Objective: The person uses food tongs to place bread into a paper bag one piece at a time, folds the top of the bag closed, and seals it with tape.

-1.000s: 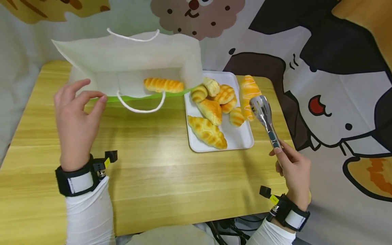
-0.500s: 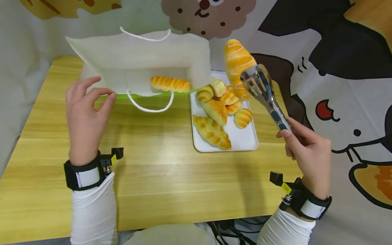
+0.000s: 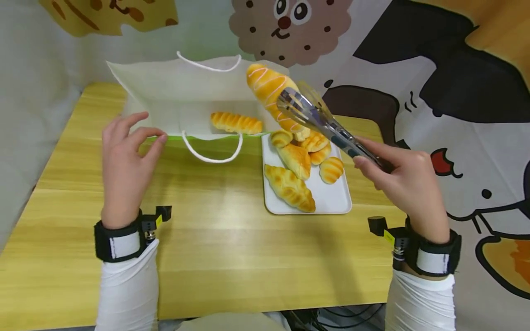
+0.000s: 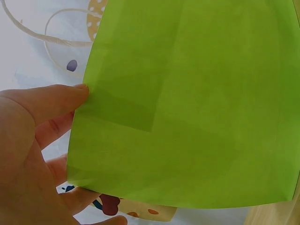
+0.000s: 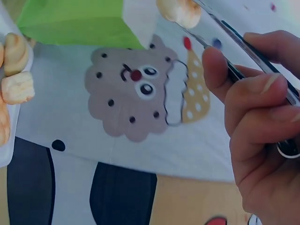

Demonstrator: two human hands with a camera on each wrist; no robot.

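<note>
My left hand (image 3: 130, 170) pinches the edge of a paper bag (image 3: 165, 99), white inside and green outside, between thumb and fingers. In the left wrist view the bag's green side (image 4: 197, 108) fills most of the picture. One ridged bread roll (image 3: 236, 123) lies inside the bag. My right hand (image 3: 406, 184) grips metal tongs (image 3: 327, 124), whose ends clasp a long bread with white icing lines (image 3: 269, 92). That iced bread overlaps the bag's right end in the head view. In the right wrist view only one end of the bread (image 5: 180, 11) shows between the tong tips.
A white tray (image 3: 331, 202) with several small breads stands right of the bag, among them a croissant-like bread (image 3: 290, 188) and a small striped roll (image 3: 331, 170). A white rope handle (image 3: 213, 160) hangs over the bag's near side. A cartoon-printed cloth (image 3: 372, 73) hangs behind the wooden table (image 3: 215, 257).
My right hand has lifted the iced bread off the tray's right side with the tongs and carried it left to the bag. My left hand keeps its hold on the bag's edge.
</note>
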